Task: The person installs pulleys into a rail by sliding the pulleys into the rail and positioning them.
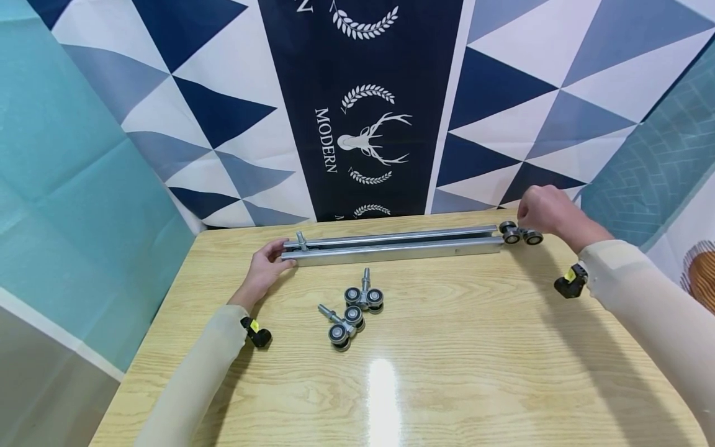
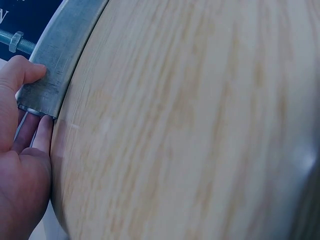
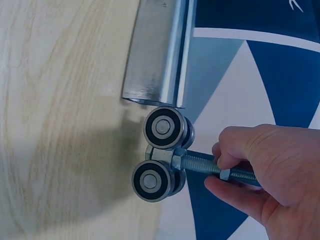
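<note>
A metal channel track lies lengthwise near the far edge of the table, its slot facing up. My left hand grips the track's left end, thumb on the near wall and fingers at the end. Inside that end sits a roller trolley, mostly hidden, its threaded bolt standing up. At the other end my right hand pinches the threaded bolt of another roller trolley between thumb and fingers. One pair of its wheels is right at the track's open end; the other pair is farther out.
Two loose roller trolleys lie on the wooden table in front of the track: one with its bolt pointing away, a nearer one tilted left. Behind the table hangs a patterned cloth. Small black cameras are strapped to both wrists.
</note>
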`<state>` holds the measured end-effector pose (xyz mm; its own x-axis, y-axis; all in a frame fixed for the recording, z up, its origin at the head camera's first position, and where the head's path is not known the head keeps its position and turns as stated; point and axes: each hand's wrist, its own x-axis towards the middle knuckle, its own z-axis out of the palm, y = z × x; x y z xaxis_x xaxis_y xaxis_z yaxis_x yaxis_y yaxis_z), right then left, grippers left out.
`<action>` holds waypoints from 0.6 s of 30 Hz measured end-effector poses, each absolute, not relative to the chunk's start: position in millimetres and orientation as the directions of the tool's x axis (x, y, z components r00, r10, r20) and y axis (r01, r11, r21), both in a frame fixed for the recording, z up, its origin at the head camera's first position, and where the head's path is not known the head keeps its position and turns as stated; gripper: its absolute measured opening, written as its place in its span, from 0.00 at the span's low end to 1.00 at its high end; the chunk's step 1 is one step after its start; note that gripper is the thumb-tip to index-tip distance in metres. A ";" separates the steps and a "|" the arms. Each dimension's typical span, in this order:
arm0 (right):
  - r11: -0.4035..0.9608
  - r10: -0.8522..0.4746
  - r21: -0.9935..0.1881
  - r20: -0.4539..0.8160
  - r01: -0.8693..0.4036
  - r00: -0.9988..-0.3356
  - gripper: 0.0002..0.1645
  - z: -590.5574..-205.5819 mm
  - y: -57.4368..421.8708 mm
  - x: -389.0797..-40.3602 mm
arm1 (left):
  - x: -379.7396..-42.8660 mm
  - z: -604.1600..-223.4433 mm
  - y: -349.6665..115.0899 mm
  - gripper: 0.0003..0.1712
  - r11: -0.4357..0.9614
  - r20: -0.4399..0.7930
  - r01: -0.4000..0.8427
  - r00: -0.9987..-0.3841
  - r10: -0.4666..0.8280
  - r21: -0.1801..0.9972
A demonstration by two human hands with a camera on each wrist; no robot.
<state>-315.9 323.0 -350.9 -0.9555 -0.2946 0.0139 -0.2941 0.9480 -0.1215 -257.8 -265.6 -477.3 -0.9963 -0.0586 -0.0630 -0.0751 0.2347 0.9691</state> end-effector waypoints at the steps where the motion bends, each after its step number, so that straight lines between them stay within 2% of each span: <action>1: 0.947 -0.299 -0.121 0.016 -0.298 -0.954 0.06 -352.5 323.0 -316.2 | -257.9 -477.0 -265.2 0.38 0.235 -0.062 -0.074 -0.996 -0.059 0.969; 18: 0.930 -0.345 -0.128 0.026 -0.345 -0.938 0.07 -369.4 319.7 -316.8 | -257.6 -476.2 -265.0 0.38 0.240 -0.066 -0.078 -0.996 -0.059 0.968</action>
